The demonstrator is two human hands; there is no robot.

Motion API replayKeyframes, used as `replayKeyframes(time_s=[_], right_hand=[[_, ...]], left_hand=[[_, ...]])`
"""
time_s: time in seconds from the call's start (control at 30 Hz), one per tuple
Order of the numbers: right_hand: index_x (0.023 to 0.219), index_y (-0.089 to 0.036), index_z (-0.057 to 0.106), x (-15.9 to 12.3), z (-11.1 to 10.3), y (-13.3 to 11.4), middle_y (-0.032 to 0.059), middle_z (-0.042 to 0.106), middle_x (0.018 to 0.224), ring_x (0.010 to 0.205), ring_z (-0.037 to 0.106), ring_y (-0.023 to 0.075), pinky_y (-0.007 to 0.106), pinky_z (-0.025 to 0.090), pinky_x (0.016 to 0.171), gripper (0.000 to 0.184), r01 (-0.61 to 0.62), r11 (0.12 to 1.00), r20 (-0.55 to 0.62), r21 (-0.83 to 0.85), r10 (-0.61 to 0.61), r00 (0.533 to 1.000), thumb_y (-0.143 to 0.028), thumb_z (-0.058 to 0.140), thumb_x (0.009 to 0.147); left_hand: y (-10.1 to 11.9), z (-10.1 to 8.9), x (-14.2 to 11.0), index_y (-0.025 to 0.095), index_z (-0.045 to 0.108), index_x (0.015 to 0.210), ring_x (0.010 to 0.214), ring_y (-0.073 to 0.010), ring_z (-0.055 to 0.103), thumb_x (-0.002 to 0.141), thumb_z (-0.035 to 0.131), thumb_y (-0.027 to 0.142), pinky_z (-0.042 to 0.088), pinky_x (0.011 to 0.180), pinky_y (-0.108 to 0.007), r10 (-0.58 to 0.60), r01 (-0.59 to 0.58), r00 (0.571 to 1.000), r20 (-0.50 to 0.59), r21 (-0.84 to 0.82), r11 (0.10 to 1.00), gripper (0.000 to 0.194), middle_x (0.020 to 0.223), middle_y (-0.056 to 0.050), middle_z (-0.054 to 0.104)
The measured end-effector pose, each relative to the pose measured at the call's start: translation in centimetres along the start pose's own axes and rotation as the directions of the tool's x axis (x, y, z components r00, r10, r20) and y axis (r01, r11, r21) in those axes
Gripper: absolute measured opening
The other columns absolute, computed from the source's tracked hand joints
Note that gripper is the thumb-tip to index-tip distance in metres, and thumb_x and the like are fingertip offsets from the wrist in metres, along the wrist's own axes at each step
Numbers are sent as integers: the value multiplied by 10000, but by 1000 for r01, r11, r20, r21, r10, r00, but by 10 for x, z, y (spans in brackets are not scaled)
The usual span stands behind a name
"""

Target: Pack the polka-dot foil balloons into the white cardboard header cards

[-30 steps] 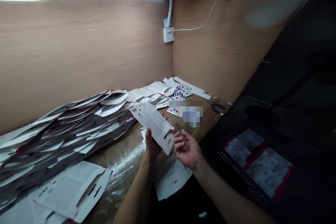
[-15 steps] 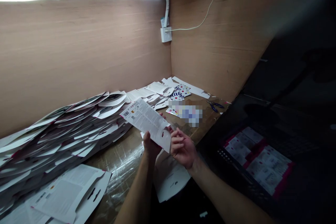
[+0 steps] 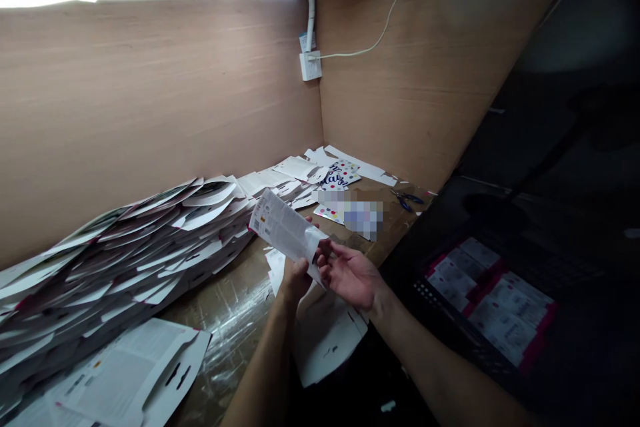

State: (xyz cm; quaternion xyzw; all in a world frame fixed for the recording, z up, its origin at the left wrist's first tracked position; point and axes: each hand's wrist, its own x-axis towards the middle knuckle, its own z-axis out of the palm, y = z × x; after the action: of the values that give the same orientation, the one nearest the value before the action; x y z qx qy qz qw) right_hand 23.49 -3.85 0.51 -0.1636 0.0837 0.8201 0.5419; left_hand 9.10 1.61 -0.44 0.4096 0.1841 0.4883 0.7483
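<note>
Card blank (image 3: 285,227) clamped in left hand (image 3: 295,278), right hand (image 3: 353,275) touching its end, grip unclear; large stack of blanks (image 3: 125,247) alongside, loose blanks (image 3: 295,170) beyond.

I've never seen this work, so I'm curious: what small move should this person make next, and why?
Probably the right hand should crease the white printed cardboard sheet along its bent end, since the left hand grips it and the right fingers touch that slotted end.

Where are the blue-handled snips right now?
In the head view, the blue-handled snips lie at the far right of the bench, by the wall, just right of the blurred printed sheet.
</note>
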Motion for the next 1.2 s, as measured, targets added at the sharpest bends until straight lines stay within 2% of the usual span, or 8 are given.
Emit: replayKeyframes(time_s=[0.17,0.3,0.4,0.5,0.67,0.87,1.1,1.2], right_hand=[[1141,-169,603,2,-9,-1,55,722,954,770,711,153,228,529,580,97,71,997,15,-4,-71,997,-184,536,1073],[1078,-175,564,6,-14,-9,-7,669,814,558,620,83,131,291,389,44,-61,998,119,11,59,991,-204,590,1060],[1070,-176,553,10,-16,-17,-15,654,748,520,636,84,110,197,352,43,-119,992,34,-45,121,992,-207,532,1092],[1064,-177,552,10,-17,-20,-29,639,682,488,627,76,100,182,346,115,-160,987,15,-3,160,987,-198,455,1121],[1052,-187,594,-4,-14,-8,-75,603,599,365,443,20,81,170,343,285,-158,972,267,175,107,958,-333,376,1163],[1060,-122,626,-6,-11,4,-106,461,434,301,303,24,93,160,330,481,-340,940,281,31,318,905,-428,275,1180],[1114,-138,648,-17,-11,2,-101,481,450,319,314,32,87,209,350,440,-259,963,332,-72,268,904,-406,304,1176],[1149,-162,647,-20,-17,-10,-41,657,633,370,380,45,116,230,340,304,-91,958,247,-273,161,955,-374,430,1139]], left_hand=[[-4,4,0,257,601,1464,1259,-409,654,484,1016,561,529,1059,-470,17,-16,1000,-9,89,996,1107,1374,-145,696],[-6,4,-2,259,601,1468,1337,-450,596,477,1024,543,507,1087,-524,-7,6,1000,16,52,999,1114,1421,-162,667],[-9,1,-3,266,599,1470,1388,-456,555,495,1018,540,489,1114,-534,-34,31,998,55,54,998,1097,1446,-165,650],[-10,0,-2,255,592,1477,1410,-462,536,487,1016,497,492,1115,-537,-71,69,996,55,27,997,1104,1446,-168,651],[-7,5,-4,219,601,1470,1378,-461,566,577,947,522,509,1102,-554,-82,83,995,51,-27,996,1005,1417,-165,673],[-5,4,-4,177,609,1463,1338,-467,601,607,899,631,517,1086,-565,-116,122,989,86,-62,991,1011,1357,-193,703],[-13,-1,2,122,740,1245,1158,-377,712,671,883,592,565,1026,-476,-158,157,987,-13,-64,985,756,1223,-167,764],[-12,-2,4,107,726,1255,1071,-337,739,676,896,560,601,947,-426,-156,147,984,-83,-114,983,754,1205,-169,768]])
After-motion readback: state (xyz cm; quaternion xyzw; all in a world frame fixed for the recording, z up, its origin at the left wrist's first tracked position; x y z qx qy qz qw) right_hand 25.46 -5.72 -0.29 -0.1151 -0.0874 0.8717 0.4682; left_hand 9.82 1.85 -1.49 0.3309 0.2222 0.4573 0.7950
